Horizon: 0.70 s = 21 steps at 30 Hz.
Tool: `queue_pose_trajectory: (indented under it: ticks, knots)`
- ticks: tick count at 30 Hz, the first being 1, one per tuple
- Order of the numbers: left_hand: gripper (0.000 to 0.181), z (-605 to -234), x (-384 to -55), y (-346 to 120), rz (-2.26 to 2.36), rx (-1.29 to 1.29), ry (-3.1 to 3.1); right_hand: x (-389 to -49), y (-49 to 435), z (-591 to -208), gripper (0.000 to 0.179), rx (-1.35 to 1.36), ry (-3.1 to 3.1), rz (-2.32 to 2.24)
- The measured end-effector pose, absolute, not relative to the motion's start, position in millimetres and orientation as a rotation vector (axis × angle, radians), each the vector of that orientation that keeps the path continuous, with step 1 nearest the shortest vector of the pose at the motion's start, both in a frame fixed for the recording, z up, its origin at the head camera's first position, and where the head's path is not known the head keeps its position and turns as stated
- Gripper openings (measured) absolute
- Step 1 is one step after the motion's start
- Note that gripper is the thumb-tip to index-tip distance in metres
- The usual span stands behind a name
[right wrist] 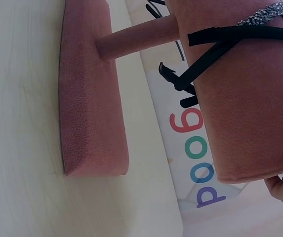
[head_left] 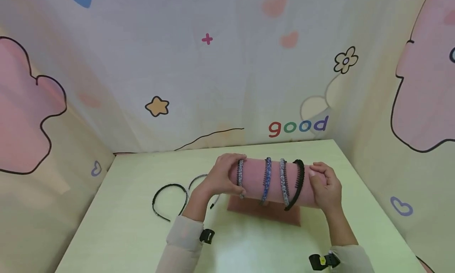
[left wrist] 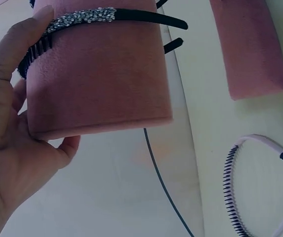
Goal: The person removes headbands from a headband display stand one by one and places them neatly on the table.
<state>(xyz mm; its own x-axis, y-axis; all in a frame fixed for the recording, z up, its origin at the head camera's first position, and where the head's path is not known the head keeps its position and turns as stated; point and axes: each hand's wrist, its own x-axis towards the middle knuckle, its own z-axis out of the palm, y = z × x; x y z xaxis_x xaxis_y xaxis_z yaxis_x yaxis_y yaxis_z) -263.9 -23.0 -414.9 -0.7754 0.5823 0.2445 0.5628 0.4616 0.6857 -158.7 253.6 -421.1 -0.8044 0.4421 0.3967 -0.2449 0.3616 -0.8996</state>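
Note:
A pink plush headband display stand [head_left: 254, 186] has a horizontal roll on a post above a flat base [head_left: 270, 213]. My left hand [head_left: 222, 172] grips the roll's left end, its fingertips and thumb touching the leftmost rhinestone headband [head_left: 239, 174]. My right hand [head_left: 327, 188] holds the right end, thumb against the near side. Between the hands the roll wears a blue glittery headband [head_left: 266, 181], a silver glittery headband [head_left: 284, 180] and a black headband [head_left: 300, 182] that slants. In the left wrist view, a finger of the left hand [left wrist: 13, 98] presses the rhinestone headband [left wrist: 84, 19].
Left of the stand, a black headband [head_left: 155, 200] lies on the pale table [head_left: 124, 194]. Near it is a white toothed headband [head_left: 197, 177], partly hidden by my left arm. Patterned cloth walls [head_left: 213, 75] close off the back and sides.

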Motion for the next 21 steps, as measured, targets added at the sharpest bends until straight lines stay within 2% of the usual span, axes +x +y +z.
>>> queue_pose_trajectory:
  ticks: [7, 21]
  knots:
    - [0.095, -428, -265, -28, 1.426, 1.097, 2.618, -175, 271, -451, 0.019, -0.223, -2.049, 1.502]
    - [0.091, -436, -268, -35, 1.529, 1.139, 2.626, -176, 272, -454, 0.019, -0.165, -2.006, 1.472]
